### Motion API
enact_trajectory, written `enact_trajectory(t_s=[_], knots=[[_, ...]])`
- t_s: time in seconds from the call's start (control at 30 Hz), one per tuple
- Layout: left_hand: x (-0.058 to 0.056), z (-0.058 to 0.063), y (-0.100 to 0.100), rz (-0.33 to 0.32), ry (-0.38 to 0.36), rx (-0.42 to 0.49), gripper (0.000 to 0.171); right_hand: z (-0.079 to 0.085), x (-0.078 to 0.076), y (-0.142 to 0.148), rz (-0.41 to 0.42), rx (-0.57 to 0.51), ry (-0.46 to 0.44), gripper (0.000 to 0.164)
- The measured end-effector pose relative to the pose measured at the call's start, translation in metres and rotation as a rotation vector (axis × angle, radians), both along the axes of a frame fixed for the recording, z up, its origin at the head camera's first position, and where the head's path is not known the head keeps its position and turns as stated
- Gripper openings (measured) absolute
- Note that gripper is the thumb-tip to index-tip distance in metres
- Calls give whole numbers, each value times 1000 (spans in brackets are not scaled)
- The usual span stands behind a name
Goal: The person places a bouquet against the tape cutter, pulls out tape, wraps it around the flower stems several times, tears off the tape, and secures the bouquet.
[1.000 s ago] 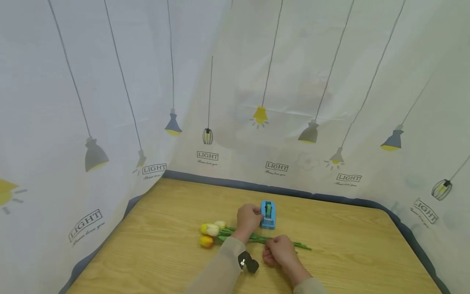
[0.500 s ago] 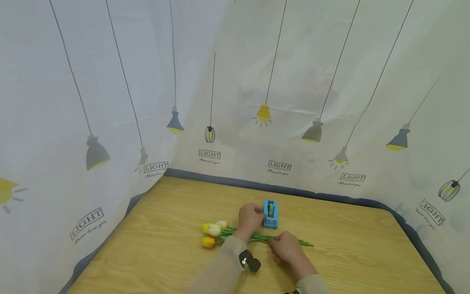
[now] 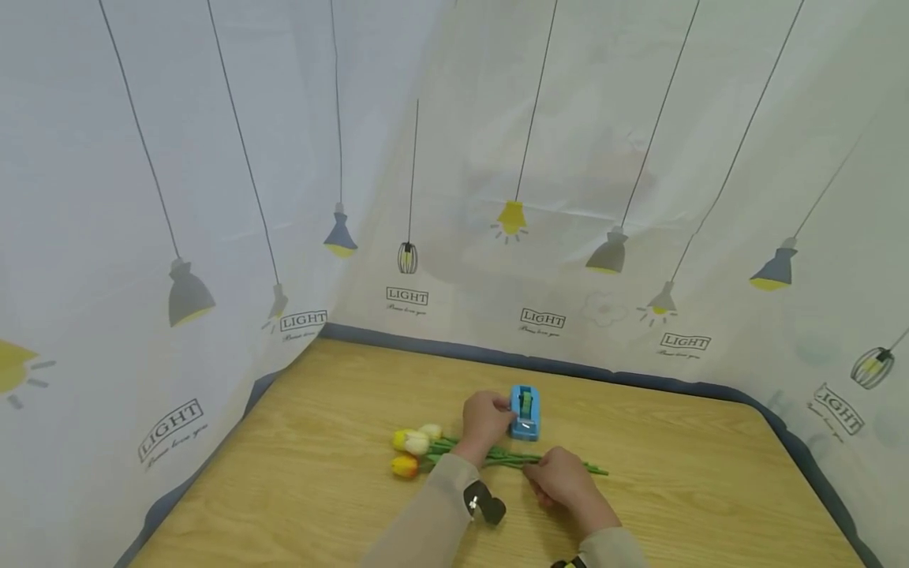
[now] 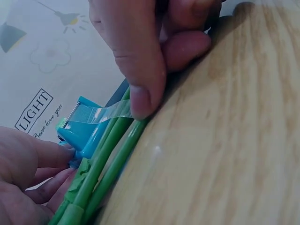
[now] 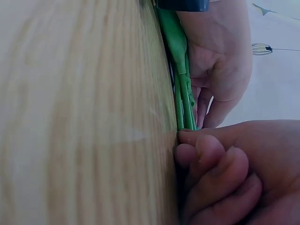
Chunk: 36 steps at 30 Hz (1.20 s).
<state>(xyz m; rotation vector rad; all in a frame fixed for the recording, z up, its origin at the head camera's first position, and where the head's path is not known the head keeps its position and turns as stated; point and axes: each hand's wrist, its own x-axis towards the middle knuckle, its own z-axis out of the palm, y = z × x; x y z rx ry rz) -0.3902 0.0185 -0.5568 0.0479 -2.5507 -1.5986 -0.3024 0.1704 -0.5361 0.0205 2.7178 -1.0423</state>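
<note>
Several artificial tulips (image 3: 416, 443) in yellow, white and orange lie on the wooden table, their green stems (image 3: 507, 456) pointing right. Behind the stems stands a blue tape dispenser (image 3: 525, 430) with a green core. My left hand (image 3: 484, 418) reaches over the stems and grips the dispenser's left side between thumb and fingers. In the left wrist view, clear tape (image 4: 110, 111) runs from the toothed cutter across the stems. Its free end is under the thumb of my right hand (image 3: 564, 480), which pinches it beside the stems. The right fingers are curled in the right wrist view (image 5: 220, 183).
A pale curtain (image 3: 454, 173) printed with hanging lamps surrounds the table (image 3: 675, 473) at the back and both sides. A dark blue border (image 3: 469, 355) runs along the table's edge. A black wrist device (image 3: 484, 503) sits on my left sleeve.
My right hand has shifted slightly to the right along the stems, its fingers drawn closer in. The left hand stays at the dispenser. The whole head view has drifted a little.
</note>
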Motion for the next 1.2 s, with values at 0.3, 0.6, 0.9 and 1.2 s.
enact_trajectory(t_s=[0.3,0.6,0.9,1.2], knots=[[2,-2,5,-22,-4,25,14,17,-12,35,-59,-86,129,26],[1,-2,1,-7,10,17,14,12,-24,39,234,183,250,26],[4,1,4,-1,27,-27,15,11,-26,28,326,286,206,22],[4,3,6,16,6,-55,12,7,-23,22,368,324,211,15]])
